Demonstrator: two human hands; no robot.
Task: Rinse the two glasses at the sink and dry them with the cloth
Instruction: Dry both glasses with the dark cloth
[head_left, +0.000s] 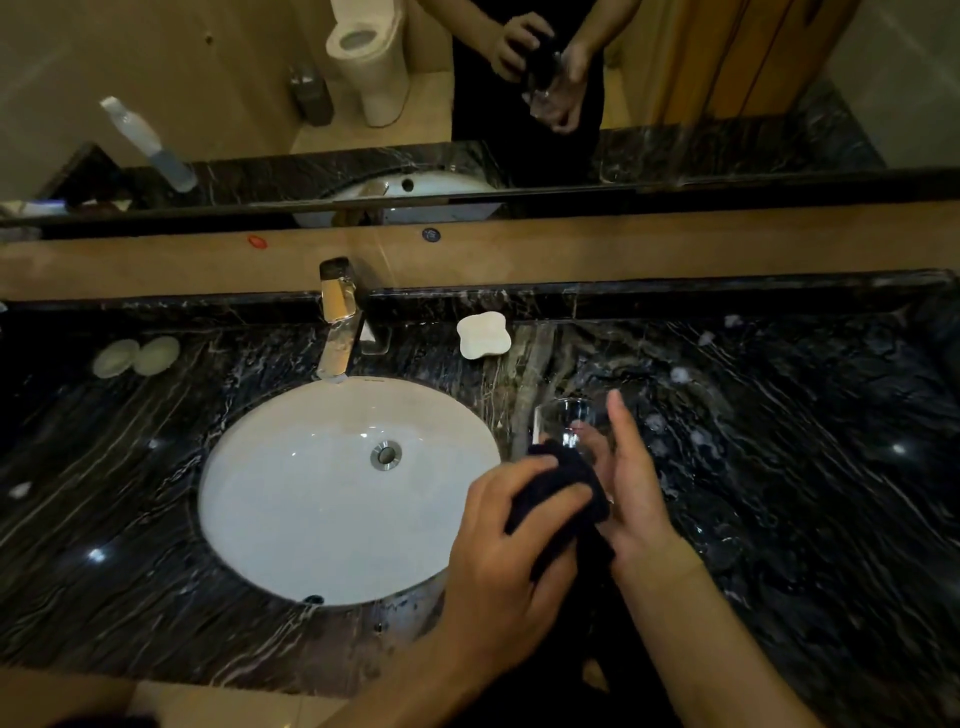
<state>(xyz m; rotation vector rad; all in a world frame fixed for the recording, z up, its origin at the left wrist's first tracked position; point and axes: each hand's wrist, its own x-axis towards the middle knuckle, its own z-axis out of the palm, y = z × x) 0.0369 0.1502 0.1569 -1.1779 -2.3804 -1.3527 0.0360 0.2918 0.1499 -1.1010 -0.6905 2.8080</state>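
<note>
A clear glass (563, 423) is held above the dark marble counter, just right of the white sink (291, 519). My right hand (631, 488) holds the glass from the right side, its index finger pointing straight up along the wall. My left hand (511, 551) grips a dark cloth (558, 493) and presses it against the glass's lower part, hiding the base. Only one glass is in view. The chrome tap (340, 322) stands behind the sink, with no water seen running.
A white soap dish (483, 335) sits right of the tap. Two pale round soaps (136, 356) lie at the counter's left. The counter (779, 441) stretches right with small wet spots. A mirror (467, 104) rises behind the beige ledge.
</note>
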